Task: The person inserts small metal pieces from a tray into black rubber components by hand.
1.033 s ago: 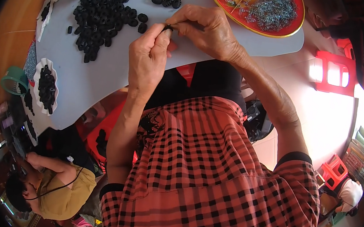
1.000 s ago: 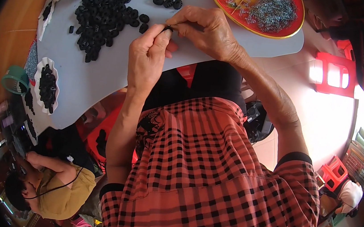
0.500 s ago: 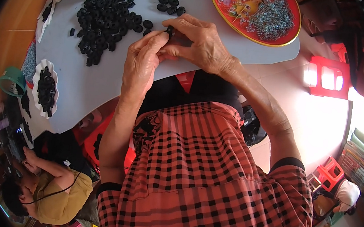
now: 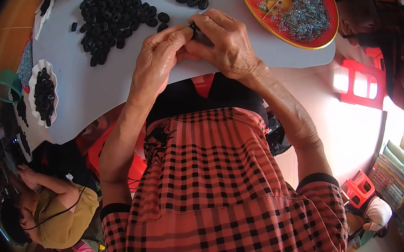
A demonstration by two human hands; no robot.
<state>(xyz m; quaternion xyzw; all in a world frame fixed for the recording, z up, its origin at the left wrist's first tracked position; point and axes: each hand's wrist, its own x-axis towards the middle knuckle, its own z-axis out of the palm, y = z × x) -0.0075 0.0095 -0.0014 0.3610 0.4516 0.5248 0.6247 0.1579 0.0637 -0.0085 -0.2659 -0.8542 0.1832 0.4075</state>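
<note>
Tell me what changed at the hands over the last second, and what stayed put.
The left hand and right hand have closed together over the small black part, which was pinched at the fingertips before and is now mostly covered by the right hand. Nothing was let go. The pile of black rings, the red tray and the white table stayed put.

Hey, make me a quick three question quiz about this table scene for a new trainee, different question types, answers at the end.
1. True or false: both hands meet on one small black part at the table edge.
2. Multiple choice: What fills the red tray? A) small silvery metal pieces B) black rings C) nothing
3. Fill in: the big pile of black rings lies on the person's ___ side.

Key
1. True: left hand and right hand pinch it together.
2. A: metal pieces.
3. Left.
</note>
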